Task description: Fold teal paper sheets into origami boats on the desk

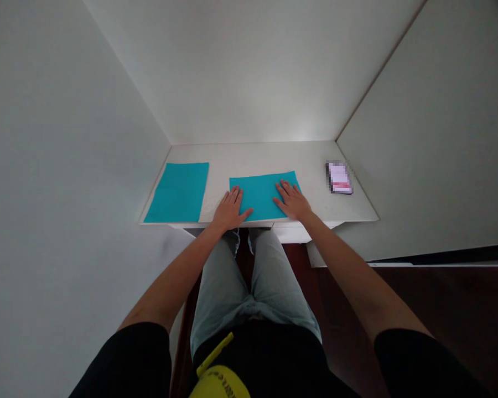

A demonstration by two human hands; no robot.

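Observation:
A blue sheet of paper lies flat on the white desk in front of me, its long side roughly along the front edge. My left hand rests palm down on its left end, fingers stretched out and thumb spread inward. On its right end my right hand lies flat too, with the fingers apart. Both hands touch the paper from above and cover its near corners. To the left, a second blue sheet lies apart from it, untouched.
A phone with a lit, blurred screen lies at the right of the white desk. Walls close in the desk at the back and left, and a pale panel stands on the right. My legs are below the front edge.

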